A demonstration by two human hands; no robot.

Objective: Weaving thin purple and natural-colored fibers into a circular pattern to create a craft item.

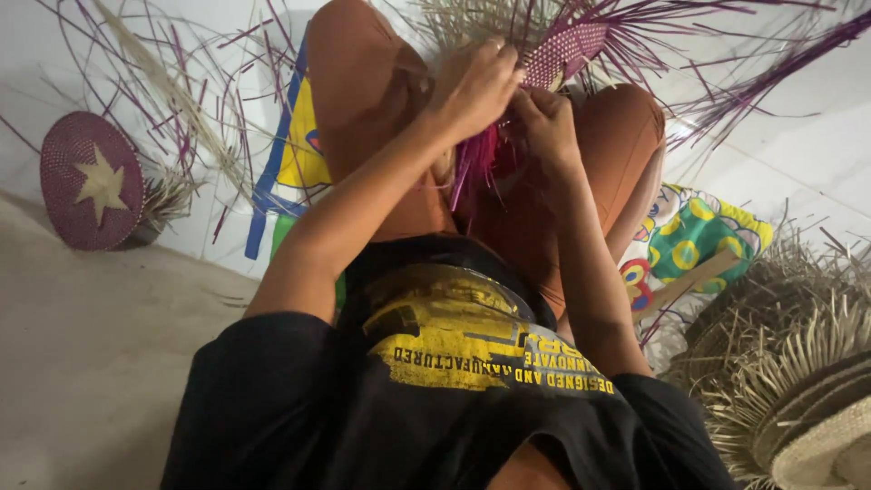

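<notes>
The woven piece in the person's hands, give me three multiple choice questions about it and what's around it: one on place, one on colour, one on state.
1. Where does the round woven disc with the star stand?
A. on the person's lap
B. at the left, leaning by the wall
C. on the stacked hats

2. What colour is the star on it?
A. pale straw
B. blue
C. black

3. How is the purple woven piece at the hands?
A. finished, edges trimmed
B. unfinished, loose strands sticking out
C. rolled up

Answers:
1 B, it leans at the far left, apart from the person.
2 A, the star is pale on purple.
3 B, the left hand and right hand grip strands, and long loose ends fan out.
</notes>
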